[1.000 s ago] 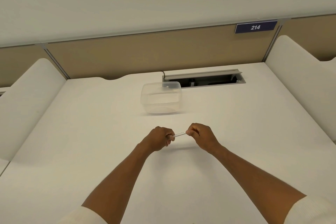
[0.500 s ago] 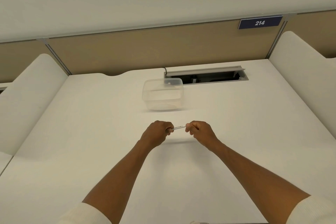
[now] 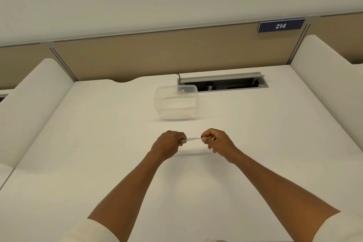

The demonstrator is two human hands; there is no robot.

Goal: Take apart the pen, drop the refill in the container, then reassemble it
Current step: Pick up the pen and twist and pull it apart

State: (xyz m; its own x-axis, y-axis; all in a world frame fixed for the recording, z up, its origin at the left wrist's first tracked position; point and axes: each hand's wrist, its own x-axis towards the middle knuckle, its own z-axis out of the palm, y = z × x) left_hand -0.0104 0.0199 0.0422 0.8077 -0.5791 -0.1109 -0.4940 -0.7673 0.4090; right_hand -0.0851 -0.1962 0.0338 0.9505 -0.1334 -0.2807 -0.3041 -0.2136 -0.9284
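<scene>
White pen point(image 3: 193, 138), slim, printed lettering along the barrel; held level above the middle of the counter point(image 3: 98, 143), one end in each hand, only the short middle length showing between them. Whether it is still in one piece cannot be told.

Left hand point(image 3: 169, 144): fingers curled, grip pinching the pen's left end. Bare forearm, pale sleeve point(image 3: 86, 231) at the near edge.

Right hand point(image 3: 217, 142): fingers curled, thumb and forefinger pinching the pen's right end. Bare forearm, pale sleeve at the near right corner of the view.

Container point(image 3: 176, 102): clear plastic, rounded-square, open top, upright on the counter toward the far edge, well apart from the hands and straight beyond them. Nothing seen inside.

Counter: white, plain, with a faint shadow under the pen.

Cable tray point(image 3: 224, 83): grey-rimmed slot set into the counter along the far edge, just behind and to the right of the container; dark inside, a black cable point(image 3: 177, 75) at its left end.

Partition point(image 3: 157, 57): tan panel behind the far edge, with a blue plate point(image 3: 280, 25) reading 214 at its upper right.

Side dividers point(image 3: 33, 100): white, rounded, along the left and right edges.
</scene>
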